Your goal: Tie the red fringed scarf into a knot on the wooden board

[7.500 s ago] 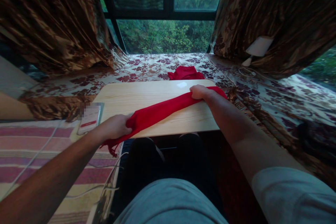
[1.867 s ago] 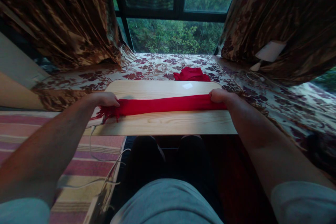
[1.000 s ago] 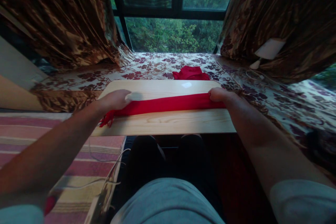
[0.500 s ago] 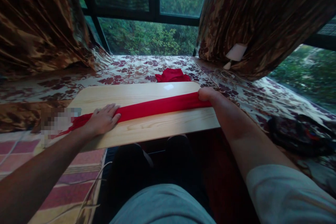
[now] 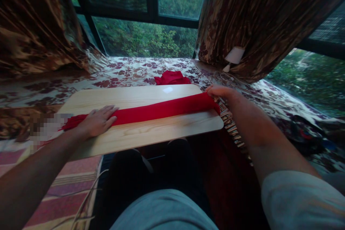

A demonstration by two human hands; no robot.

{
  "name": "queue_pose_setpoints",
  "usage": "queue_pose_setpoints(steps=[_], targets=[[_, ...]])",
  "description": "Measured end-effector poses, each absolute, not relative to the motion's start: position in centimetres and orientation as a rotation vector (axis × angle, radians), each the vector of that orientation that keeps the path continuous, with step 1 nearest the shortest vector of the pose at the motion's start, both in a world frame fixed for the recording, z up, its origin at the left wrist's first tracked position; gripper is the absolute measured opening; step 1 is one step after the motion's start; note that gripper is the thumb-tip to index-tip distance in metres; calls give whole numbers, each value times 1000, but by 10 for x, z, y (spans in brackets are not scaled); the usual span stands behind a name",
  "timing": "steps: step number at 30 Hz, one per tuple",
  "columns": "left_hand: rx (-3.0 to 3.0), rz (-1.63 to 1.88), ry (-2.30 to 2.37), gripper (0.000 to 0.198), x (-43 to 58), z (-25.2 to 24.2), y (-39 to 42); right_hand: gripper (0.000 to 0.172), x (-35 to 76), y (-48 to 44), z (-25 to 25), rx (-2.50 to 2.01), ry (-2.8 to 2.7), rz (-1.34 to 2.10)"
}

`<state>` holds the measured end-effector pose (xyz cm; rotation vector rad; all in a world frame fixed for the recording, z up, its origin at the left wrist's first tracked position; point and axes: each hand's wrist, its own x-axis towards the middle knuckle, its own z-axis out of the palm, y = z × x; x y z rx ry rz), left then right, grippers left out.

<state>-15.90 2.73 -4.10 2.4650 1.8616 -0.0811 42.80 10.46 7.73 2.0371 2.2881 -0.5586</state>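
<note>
A long folded strip of red cloth (image 5: 156, 109) stretches across the pale wooden board (image 5: 126, 97). My left hand (image 5: 98, 120) lies flat on the strip's left part, fingers spread and pressing it to the board. At the far right end my right hand (image 5: 217, 91) pinches the cloth's upper corner, just past the board's edge. The strip's right end hangs slightly over that edge. Gathered folds of the cloth bunch up left of my left hand.
Behind the board, a crumpled red cloth (image 5: 172, 78) rests on the floral-covered ledge (image 5: 129, 70). A small white lamp (image 5: 235, 55) stands at the right by the curtain (image 5: 223, 18). Dark items (image 5: 309, 133) lie far right. Cables cross the striped cloth (image 5: 72, 187) at lower left.
My right hand has shifted slightly to the right and pulled the cloth's end past the board's edge. My left hand stays flat on the strip. The whole view has turned slightly right.
</note>
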Motion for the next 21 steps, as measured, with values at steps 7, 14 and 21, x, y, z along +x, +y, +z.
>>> queue_pose_setpoints(steps=[7, 14, 21], targets=[[2446, -128, 1857, 66, -164, -44, 37, 19, 468, 89, 90, 2216, 2180, -926], [2470, -82, 1846, 66, -169, -51, 41, 35, 486, 86, 94, 2190, 2122, -721], [2457, -125, 1851, 67, -168, -48, 40, 33, 475, 92, 57, 1977, 2176, -919]])
